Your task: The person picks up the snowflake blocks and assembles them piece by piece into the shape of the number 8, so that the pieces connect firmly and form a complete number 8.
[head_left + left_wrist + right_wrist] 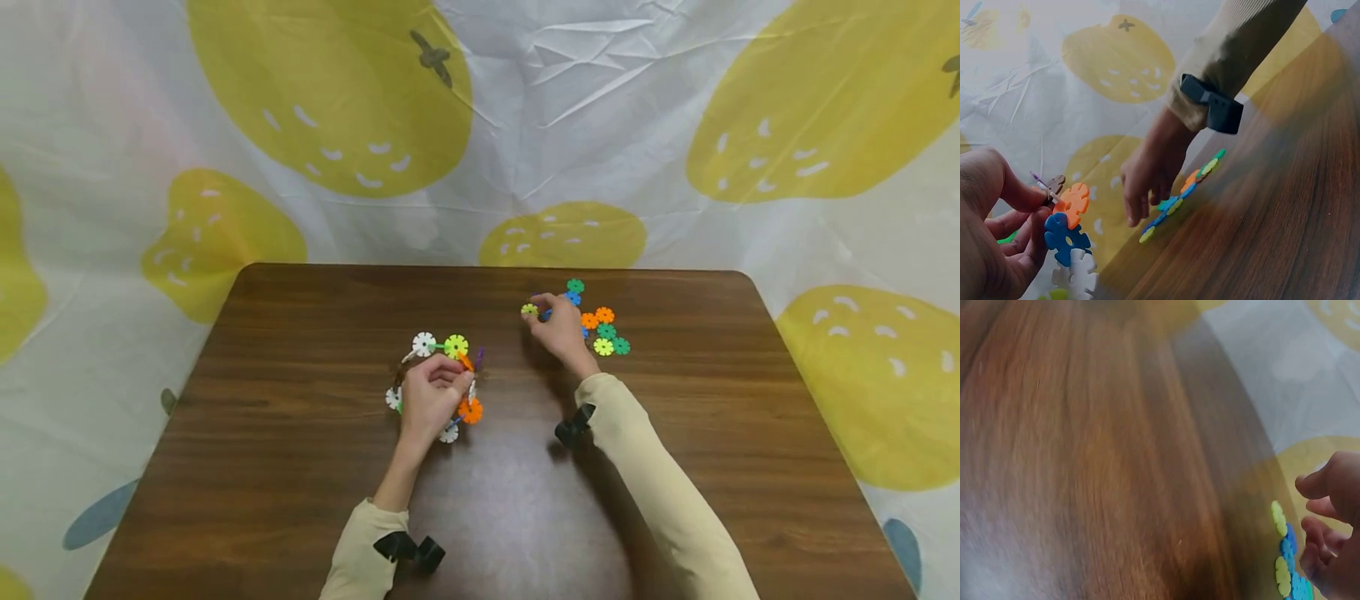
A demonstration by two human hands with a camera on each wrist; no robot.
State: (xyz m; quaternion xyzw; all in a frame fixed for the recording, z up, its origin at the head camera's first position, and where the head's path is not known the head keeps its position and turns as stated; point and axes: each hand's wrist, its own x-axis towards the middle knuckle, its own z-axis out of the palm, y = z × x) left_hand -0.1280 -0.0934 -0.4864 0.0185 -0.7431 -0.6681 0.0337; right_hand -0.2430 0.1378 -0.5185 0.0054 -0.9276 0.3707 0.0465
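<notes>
Left hand (pixel 429 398) grips ring of notched plastic discs (pixel 455 346); right hand (pixel 561 327) pinches yellow-green disc (pixel 529 310) beside loose discs (pixel 604 330); glossy wood-grain table (pixel 300 467); crinkled strawberry-print cloth (pixel 585 100) behind.

Cream long sleeves (pixel 660 467), black strap-on camera mounts (pixel 573 427) at 2 wrists

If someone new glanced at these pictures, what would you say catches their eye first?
Probably the ring of snowflake discs in white, lime and orange, which the left hand holds near the middle of the brown table. Next comes the loose cluster of discs toward the far right of the table, where the right hand reaches among them by a lime disc. Behind hangs a white cloth with big yellow strawberries.
</notes>
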